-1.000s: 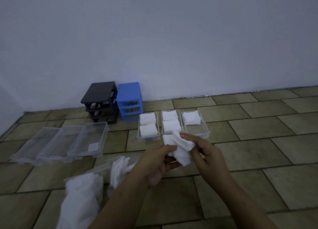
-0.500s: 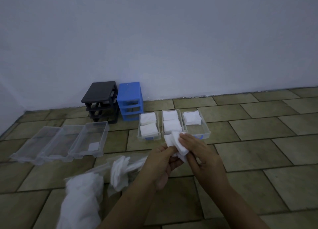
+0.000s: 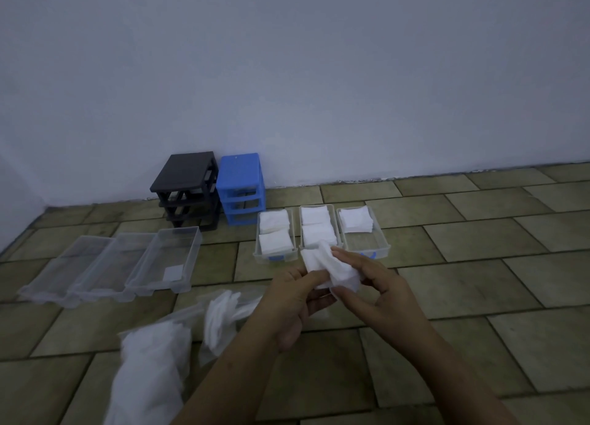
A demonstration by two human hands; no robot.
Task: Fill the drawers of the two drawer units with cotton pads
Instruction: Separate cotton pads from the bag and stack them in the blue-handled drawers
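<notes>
**Loose pad bundle held over the floor: spill and misplacement risks**

Left section, tiled floor [image 3: 447,344]: three clear, shallow plastic drawers [image 3: 105,269] lie side by side near the left edge. They hold no pads; the rightmost carries only a small pale square, probably a label. In front of them sits a crumpled clear plastic bag of white cotton pads [image 3: 150,370], with loose pads spilling from its mouth [image 3: 220,319]. Risk: an arm brushing the bag would likely scatter more pads onto the floor.

Rear, against the wall: a black plastic drawer frame [image 3: 186,189] and a blue plastic drawer frame [image 3: 241,185] stand touching, both without drawers.

Centre: the left hand [image 3: 293,306] pinches the lower edge of a rumpled bundle of white square cotton pads [image 3: 332,269]; the right hand [image 3: 380,284] grips the same bundle from the right. The bundle is uneven, not squared. Risk: a slack pinch could shed pads short of the drawer, or they could land askew.

Right: three blue-handled clear drawers [image 3: 381,244] sit just beyond the hands. The first two each hold two stacks; the third holds one stack at its rear, front half bare. Judgement: the bundle belongs there; overfilling could later jam the drawer in its frame.
</notes>
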